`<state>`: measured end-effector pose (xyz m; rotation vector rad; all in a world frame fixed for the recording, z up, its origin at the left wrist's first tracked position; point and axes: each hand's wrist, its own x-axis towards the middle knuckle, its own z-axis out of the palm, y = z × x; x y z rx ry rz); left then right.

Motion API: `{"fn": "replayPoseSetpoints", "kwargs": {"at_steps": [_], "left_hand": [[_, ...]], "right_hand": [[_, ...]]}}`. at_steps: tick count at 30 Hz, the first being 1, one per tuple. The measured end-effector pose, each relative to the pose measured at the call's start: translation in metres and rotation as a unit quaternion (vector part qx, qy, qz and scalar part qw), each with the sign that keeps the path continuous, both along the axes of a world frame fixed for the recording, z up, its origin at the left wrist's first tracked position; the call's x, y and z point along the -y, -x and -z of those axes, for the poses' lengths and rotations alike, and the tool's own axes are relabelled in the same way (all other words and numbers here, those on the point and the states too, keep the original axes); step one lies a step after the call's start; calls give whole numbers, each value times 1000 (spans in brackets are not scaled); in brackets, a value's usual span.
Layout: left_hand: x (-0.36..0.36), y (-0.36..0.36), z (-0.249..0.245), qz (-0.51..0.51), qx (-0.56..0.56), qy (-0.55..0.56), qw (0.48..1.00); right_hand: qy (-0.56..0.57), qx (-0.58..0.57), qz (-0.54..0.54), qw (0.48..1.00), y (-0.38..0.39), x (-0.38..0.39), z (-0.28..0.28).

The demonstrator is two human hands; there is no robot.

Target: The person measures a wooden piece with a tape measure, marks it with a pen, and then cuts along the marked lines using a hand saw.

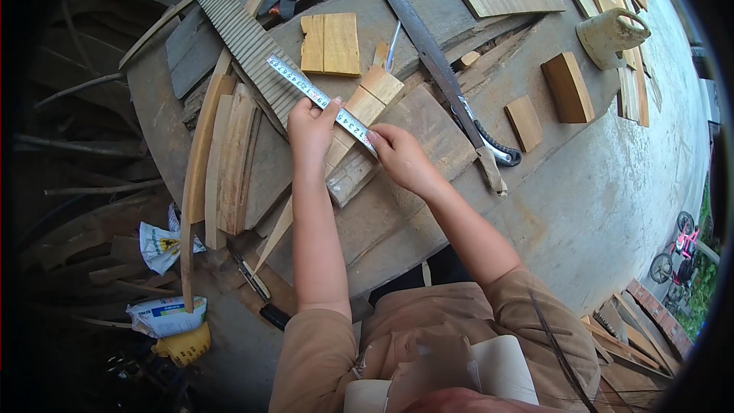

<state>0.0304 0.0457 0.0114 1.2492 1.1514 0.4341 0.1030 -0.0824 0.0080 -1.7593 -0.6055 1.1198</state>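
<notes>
- On my feed the left hand [310, 128] has thumb and forefinger closed in a pinch on the ruler [321, 98], near its middle; the other fingers are curled underneath.
- The right hand [399, 157] grips the ruler's near end, fingertips pressed together on it.
- I see the ruler lying slantwise across the wood piece [365, 103], touching its top face.
- The wood piece lies near the middle of the workbench [386, 222], its near end between both hands.
- A ribbed board [243, 37] runs under the ruler's far end.
- A yellow block [330, 44] lies just beyond the wood piece.
- A saw [432, 57] lies to the right, towards the bench's right edge.
- Curved slats [229, 160] are stacked along the left edge.
</notes>
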Motion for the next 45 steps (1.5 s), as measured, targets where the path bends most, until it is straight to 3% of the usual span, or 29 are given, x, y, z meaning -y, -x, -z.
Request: {"fn": "replayPoseSetpoints", "kwargs": {"at_steps": [28, 33, 37, 43, 45], "left_hand": [[-3, 1, 2, 7, 25, 13, 1000], [-1, 5, 1, 11, 28, -4, 1000], [-1, 9, 3, 13, 27, -23, 999], [4, 13, -23, 46, -60, -66, 995], [16, 21, -35, -10, -73, -119, 990]], "right_hand": [[3, 65, 0, 998, 3, 2, -2], [-14, 71, -42, 997, -2, 5, -6], [88, 192, -141, 967, -14, 19, -31], [9, 222, -160, 962, -18, 57, -14], [-31, 227, -161, 960, -21, 72, -14]]}}
